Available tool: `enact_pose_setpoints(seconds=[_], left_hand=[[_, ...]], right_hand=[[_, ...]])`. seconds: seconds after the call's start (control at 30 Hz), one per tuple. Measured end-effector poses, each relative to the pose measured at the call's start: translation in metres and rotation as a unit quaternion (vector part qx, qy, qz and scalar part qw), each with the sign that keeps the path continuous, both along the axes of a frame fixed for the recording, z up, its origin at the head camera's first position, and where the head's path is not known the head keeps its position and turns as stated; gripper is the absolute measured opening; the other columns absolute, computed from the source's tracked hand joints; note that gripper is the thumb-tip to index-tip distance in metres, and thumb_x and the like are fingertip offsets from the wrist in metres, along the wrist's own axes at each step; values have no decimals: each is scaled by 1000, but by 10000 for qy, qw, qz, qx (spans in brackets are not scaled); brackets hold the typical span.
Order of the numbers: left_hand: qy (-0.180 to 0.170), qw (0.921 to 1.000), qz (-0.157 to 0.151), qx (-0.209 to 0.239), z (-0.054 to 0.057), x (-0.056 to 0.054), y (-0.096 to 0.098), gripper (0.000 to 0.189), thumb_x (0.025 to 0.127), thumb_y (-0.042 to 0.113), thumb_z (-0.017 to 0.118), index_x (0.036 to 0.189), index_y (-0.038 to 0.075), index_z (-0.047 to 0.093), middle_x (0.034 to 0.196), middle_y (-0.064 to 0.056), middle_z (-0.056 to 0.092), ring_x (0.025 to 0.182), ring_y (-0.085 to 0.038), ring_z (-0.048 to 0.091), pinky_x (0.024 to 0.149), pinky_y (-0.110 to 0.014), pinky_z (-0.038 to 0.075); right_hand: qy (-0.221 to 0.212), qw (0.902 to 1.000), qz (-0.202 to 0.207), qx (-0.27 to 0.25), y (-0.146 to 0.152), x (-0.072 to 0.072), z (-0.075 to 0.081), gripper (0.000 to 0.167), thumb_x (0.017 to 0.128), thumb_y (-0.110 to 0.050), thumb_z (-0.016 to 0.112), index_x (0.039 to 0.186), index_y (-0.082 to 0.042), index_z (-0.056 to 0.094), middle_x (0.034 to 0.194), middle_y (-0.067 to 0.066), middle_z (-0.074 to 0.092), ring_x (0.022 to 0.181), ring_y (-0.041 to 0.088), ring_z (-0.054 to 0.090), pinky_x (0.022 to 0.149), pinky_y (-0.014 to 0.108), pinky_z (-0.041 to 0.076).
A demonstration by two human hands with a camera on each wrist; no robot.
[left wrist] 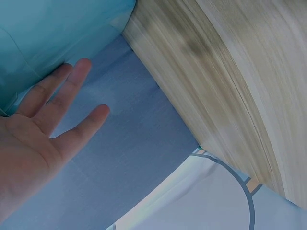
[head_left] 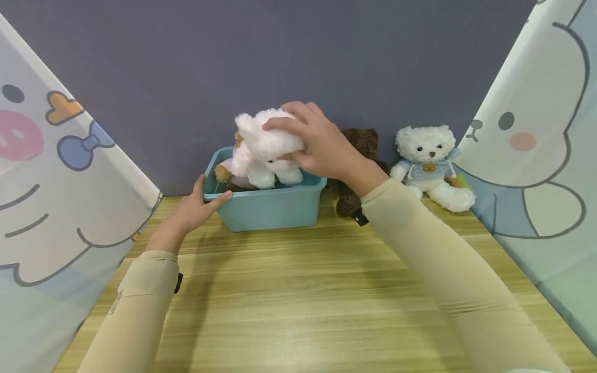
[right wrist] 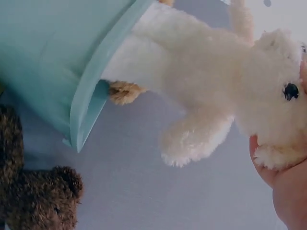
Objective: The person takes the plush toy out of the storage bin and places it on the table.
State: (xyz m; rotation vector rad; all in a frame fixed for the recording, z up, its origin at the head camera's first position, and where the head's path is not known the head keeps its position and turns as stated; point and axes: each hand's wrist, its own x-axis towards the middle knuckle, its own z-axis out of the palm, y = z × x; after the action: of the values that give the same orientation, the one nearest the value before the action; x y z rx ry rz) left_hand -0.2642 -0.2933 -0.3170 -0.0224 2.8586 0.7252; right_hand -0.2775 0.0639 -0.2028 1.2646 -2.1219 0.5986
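A white fluffy plush toy is held by its head in my right hand, tilted above a light blue bin. In the right wrist view, the toy's dark eye shows beside the fingers, and its lower body is over the bin's rim. My left hand touches the bin's left front corner, its thumb along the rim. Seen from the left wrist, that hand's fingers are fairly straight against the bin's outside. Tan plush parts show inside the bin, mostly hidden.
A dark brown plush bear sits right of the bin, partly behind my right arm. Farther right sits a white bear in a blue hoodie. A grey wall panel stands behind the wooden table; cartoon-printed panels flank it.
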Motion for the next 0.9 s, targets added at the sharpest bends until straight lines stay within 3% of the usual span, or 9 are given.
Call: enact_pose_setpoints(seconds=[0.27, 0.43, 0.9], left_hand=[[-60, 9999, 13, 84, 1, -2, -3, 125, 92, 94, 35, 162, 20, -37, 171, -42, 7, 155, -68, 12, 120, -81, 26], [-73, 9999, 36, 91, 0, -2, -4, 126, 90, 95, 35, 162, 21, -38, 171, -42, 10, 155, -66, 17, 120, -79, 28], [-59, 9999, 15, 91, 1, -2, -2, 127, 90, 95, 36, 163, 20, -36, 172, -41, 7, 155, -66, 17, 121, -79, 28]], right_hand=[[493, 9978, 51, -445, 0, 15, -15, 47, 91, -14, 85, 135, -21, 71, 144, 19, 58, 120, 40, 53, 94, 51, 56], [494, 9974, 122, -519, -3, 20, -24, 50, 89, -8, 83, 136, -20, 70, 144, 19, 57, 118, 39, 53, 89, 50, 56], [1014, 9934, -271, -453, -2, 48, -32, 54, 87, 3, 71, 135, -22, 72, 143, 19, 61, 122, 41, 56, 94, 53, 60]])
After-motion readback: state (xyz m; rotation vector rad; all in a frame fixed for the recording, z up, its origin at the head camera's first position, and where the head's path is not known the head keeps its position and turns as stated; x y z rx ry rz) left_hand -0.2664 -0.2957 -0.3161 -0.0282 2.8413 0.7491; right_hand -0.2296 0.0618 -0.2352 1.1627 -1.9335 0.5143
